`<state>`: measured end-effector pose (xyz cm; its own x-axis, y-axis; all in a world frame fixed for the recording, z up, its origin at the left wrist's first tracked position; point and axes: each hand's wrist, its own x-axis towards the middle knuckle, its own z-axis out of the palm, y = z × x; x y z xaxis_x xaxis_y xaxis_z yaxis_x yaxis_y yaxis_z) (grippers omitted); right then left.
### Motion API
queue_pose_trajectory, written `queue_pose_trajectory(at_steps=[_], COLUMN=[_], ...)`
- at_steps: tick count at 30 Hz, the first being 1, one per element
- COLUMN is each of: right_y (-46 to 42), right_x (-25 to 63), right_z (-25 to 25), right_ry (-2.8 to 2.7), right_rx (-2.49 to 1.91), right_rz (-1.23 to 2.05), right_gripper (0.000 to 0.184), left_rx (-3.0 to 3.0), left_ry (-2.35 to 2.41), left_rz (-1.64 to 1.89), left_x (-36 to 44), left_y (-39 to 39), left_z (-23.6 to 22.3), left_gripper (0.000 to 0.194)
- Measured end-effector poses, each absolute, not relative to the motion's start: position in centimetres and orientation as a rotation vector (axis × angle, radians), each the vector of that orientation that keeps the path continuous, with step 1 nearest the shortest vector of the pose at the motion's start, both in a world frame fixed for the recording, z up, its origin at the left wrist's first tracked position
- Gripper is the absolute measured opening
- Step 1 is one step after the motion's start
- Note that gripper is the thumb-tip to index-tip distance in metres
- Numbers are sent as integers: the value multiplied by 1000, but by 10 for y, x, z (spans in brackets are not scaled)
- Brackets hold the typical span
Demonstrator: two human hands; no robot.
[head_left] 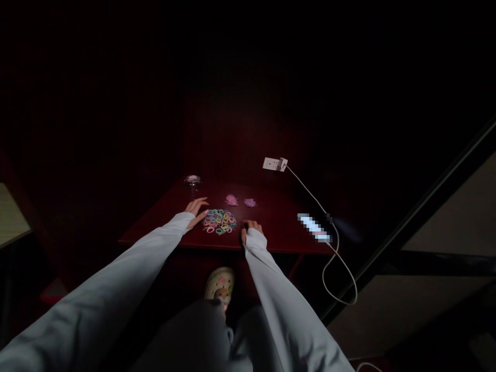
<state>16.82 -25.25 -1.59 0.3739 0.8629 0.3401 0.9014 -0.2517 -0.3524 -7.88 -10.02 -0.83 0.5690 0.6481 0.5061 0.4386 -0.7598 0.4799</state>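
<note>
Both sleeves [127, 274] are cut off by the lower edge; a trouser leg [189, 330] partly hides the shoe [219, 279]. Coarse squares blur the bright object [314, 228]. Rings in the multicoloured pile [220, 221], strands in the pink heap [231, 200] and the jar's [192, 180] contents are too small to distinguish.

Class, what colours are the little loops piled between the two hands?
The loops are mixed: pink, yellow, green and purple, shown in the head view.

So, pile of loops [220, 221] near the desk's [282, 227] front edge, two more piles [231, 200] behind it, container [192, 180] by the back left corner.
</note>
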Motion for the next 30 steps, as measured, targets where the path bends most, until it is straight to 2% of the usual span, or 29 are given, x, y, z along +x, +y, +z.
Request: queue_pose_trajectory(at_steps=[6,12,16,25,30], right_y=[-203,-180,-178,-164,-162], right_x=[210,191,171,158,145], right_z=[-24,-12,-5,-11,-17], right_ry=[-1677,-1814,-1817,-1598,-1688], right_rx=[-1881,-2010,-2069,-2039,-2015], right_rz=[-115,-153,-177,-113,-50], right_gripper=[63,47,47,46,48], left_rx=[2566,2586,2607,2597,2543], left_ry=[702,568,598,654,676], left_rz=[1007,907,890,853,920], left_x=[-79,-73,-58,-39,-38], left_y=[-101,-99,-103,-105,-104], left_z=[-25,-35,-32,-25,-25], left_gripper=[51,86,100,100,97])
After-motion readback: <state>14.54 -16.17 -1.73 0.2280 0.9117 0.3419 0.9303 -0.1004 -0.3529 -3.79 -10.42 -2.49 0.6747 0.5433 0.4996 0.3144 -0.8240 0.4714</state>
